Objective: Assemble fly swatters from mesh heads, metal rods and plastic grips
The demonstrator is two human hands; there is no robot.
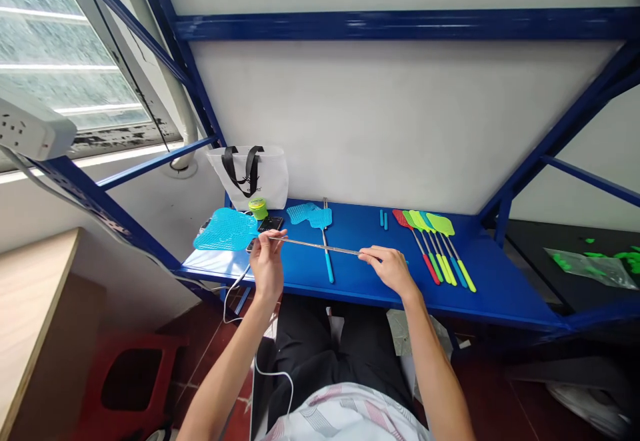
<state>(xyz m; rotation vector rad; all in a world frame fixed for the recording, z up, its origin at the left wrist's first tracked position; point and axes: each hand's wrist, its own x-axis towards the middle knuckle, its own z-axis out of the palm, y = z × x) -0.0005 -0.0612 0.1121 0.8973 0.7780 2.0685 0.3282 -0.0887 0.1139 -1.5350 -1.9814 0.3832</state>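
Your blue table [360, 284] ends at its front edge just above your lap, and its back edge meets the white wall [350, 114]. To your left, the white bag [273, 177], green tub [258, 209] and phone [271, 223] crowd the corner; to your right, the row of coloured swatters [443, 269] slants across the surface. Between them you have a stretch of blue, with a lying swatter [329, 267] toward its left side and short blue tubes [385, 221] near the back. The blue swatter [227, 229] spans your hands above the table, its head out to the left. Your left hand [267, 261] is raised, fingertips pinched on the rod just beside the head. Your right hand [390, 269] reaches in from the right, palm side down, thumb and fingers closed together on the rod's other end.
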